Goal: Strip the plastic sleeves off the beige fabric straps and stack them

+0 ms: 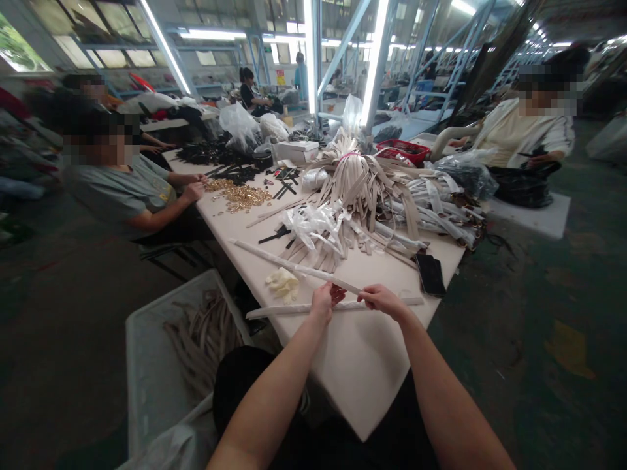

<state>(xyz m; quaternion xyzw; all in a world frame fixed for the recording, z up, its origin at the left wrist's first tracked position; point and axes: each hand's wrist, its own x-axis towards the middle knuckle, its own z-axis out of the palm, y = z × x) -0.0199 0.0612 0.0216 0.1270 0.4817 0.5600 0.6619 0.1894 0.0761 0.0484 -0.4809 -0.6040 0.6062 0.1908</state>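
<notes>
A: Two bare forearms come first, the left forearm (279,391) and the right forearm (450,385), both reaching up from the bottom edge. What is at each grip?

B: The right grip (383,300) is pinched on the near end of a pale wrapped strip (289,263). The left grip (323,302) has its fingers curled at the strip a little way along; I can't tell whether they close on it or only bear it up.

A: Which way does the strip lie?

B: Off to the left of the right grip and away from us, its long axis slanting across the counter (353,372). The left grip is nearer to its far end.

A: And the pose?

B: The forearms converge. The left leans rightward, palm turned inward; the right leans leftward, back of the hand up, fingertips pointing left.

A: What surrounds them?

B: A second strip (279,311) runs crosswise below the hands, its left end past the edge. Just beyond lies a crumpled yellowish thing (283,283), perhaps a glove; right of the right grip, a dark phone (430,274). Farther out come white wrapping (313,225) and a bundle of pale straps (355,170).
</notes>
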